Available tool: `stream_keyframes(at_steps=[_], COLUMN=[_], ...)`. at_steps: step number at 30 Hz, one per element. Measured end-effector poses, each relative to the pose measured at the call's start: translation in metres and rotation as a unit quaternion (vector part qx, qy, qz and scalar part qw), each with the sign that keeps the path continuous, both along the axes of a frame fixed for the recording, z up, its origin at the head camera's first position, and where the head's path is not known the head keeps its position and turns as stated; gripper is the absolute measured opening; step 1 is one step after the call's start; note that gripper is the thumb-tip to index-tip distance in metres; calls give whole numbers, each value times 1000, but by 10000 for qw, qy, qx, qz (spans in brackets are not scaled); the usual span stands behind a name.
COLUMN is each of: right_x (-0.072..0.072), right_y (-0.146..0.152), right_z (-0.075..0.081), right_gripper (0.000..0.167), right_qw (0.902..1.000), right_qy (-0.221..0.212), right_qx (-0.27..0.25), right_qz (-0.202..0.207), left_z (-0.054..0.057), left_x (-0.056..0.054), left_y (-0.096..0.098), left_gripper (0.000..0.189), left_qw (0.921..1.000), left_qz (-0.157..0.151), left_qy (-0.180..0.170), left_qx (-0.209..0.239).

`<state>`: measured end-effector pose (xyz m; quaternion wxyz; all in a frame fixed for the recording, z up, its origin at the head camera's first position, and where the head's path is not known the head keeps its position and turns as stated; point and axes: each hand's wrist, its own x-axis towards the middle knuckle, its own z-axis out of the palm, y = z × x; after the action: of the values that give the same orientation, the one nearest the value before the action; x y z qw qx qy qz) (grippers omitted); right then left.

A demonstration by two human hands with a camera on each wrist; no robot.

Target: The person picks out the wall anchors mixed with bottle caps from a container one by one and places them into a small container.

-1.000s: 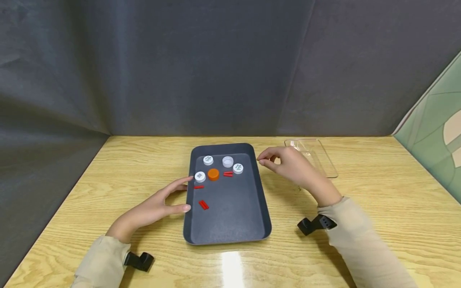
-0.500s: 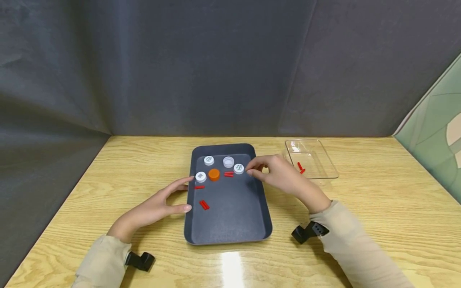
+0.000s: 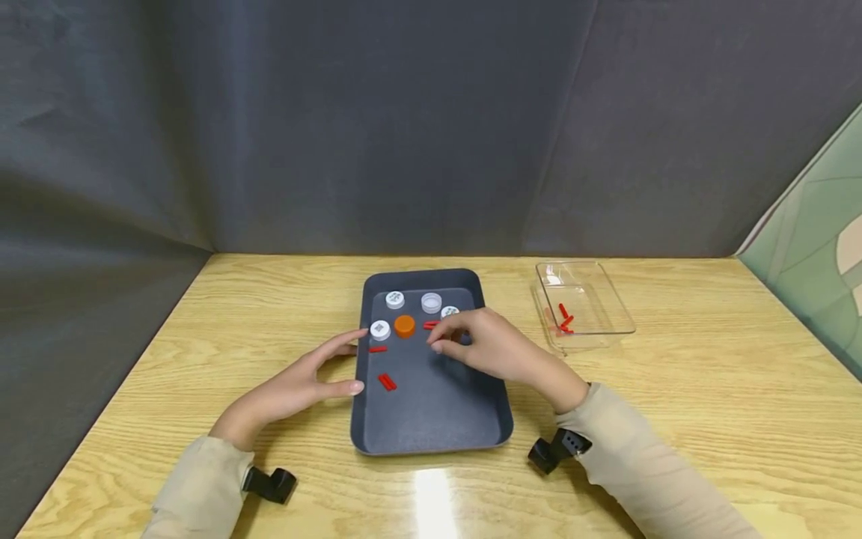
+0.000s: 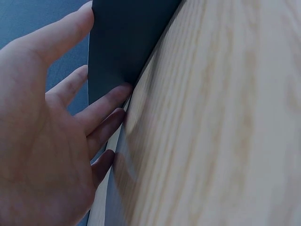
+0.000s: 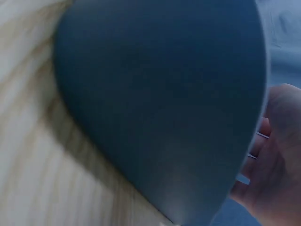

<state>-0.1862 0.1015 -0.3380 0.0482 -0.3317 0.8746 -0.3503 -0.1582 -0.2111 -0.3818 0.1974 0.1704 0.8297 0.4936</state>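
A dark grey tray (image 3: 438, 419) lies on the wooden table. Resting against its left rim is my left hand (image 3: 289, 385), fingers spread; in the left wrist view its fingertips touch the outer wall (image 4: 127, 37). My right hand (image 3: 494, 348) hovers over the tray, thumb and index tips close together, with nothing visible between them. Just beyond these tips lie small red sticks (image 3: 431, 325), partly hidden by the hand. A single red stick (image 3: 378, 349) lies near the left rim, and a red pair (image 3: 387, 382) lies nearer the front. The tray wall partly hides the right hand (image 5: 277, 155) in the right wrist view.
In the tray's far half are an orange cap (image 3: 404, 326), white caps (image 3: 394, 299) and an upturned whitish cap (image 3: 431, 302). A clear plastic box (image 3: 602, 318) with several red sticks (image 3: 567, 322) stands right of the tray. Dark cloth (image 3: 404, 135) hangs behind the table.
My right hand has moved left from beside the clear box to over the tray, uncovering the box and its red sticks. My left hand keeps its place at the tray's rim.
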Motion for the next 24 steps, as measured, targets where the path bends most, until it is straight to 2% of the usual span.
stream_keyframes(at_steps=[10,18,24], right_x=[-2,-3,-5], right_y=[-17,-34,-46], right_z=[5,-1,-9], right_gripper=[9,10,14], right_qw=[9961,9902,9876], right_qy=[-435,-796,-786], right_qx=[46,213,429], right_qz=[768,1129,1287], left_z=[4,6,5], left_x=[0,0,2], left_y=[-1,-1,-1], left_gripper=[79,79,78], left_qw=[9999,9997,9997], left_qz=[-68,-212,-233], left_qy=[93,81,60], left_qx=[-64,-14,10])
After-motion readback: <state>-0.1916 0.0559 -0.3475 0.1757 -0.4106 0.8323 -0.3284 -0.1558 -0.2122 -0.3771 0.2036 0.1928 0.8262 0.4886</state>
